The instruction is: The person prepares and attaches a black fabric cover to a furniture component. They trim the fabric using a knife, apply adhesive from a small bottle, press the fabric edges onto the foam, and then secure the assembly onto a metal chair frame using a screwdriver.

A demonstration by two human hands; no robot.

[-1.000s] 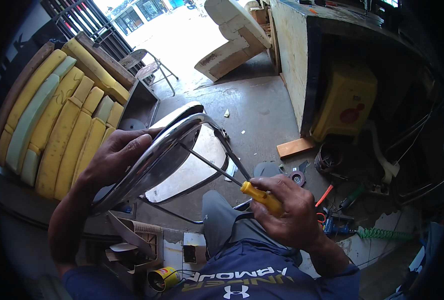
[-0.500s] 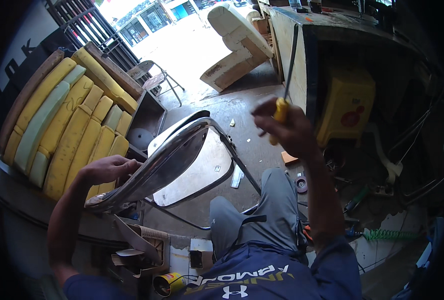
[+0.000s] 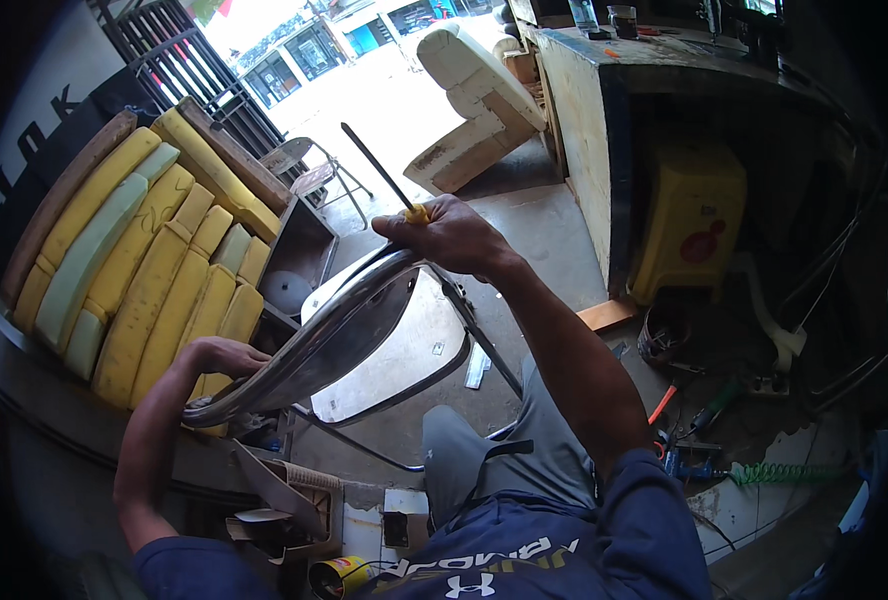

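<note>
A folding chair with a shiny metal tube frame (image 3: 339, 335) stands tilted in front of my knees. Its pale, dark-edged panel (image 3: 404, 355) shows beyond the curved near part. My left hand (image 3: 226, 357) holds the chair's left rim, some fingertips hidden behind it. At the chair's upper end, my right hand (image 3: 456, 236) is closed around a screwdriver (image 3: 376, 165). The tool's long dark shaft points up and to the left, and only a bit of the yellow handle shows. That hand is right at the top of the rim; whether it touches is unclear.
Yellow and pale green foam pads (image 3: 154, 270) are stacked at left. An upholstered seat piece (image 3: 479, 110) lies beyond, beside a workbench (image 3: 579, 130). A yellow plastic stool (image 3: 692, 220), a green coiled hose (image 3: 789, 473) and tools lie right. A crate (image 3: 314, 490) sits near left.
My right hand has moved left and down with the screwdriver, from beside the bench to the chair's top edge. The shaft now leans left. My left hand has shifted slightly down along the rim.
</note>
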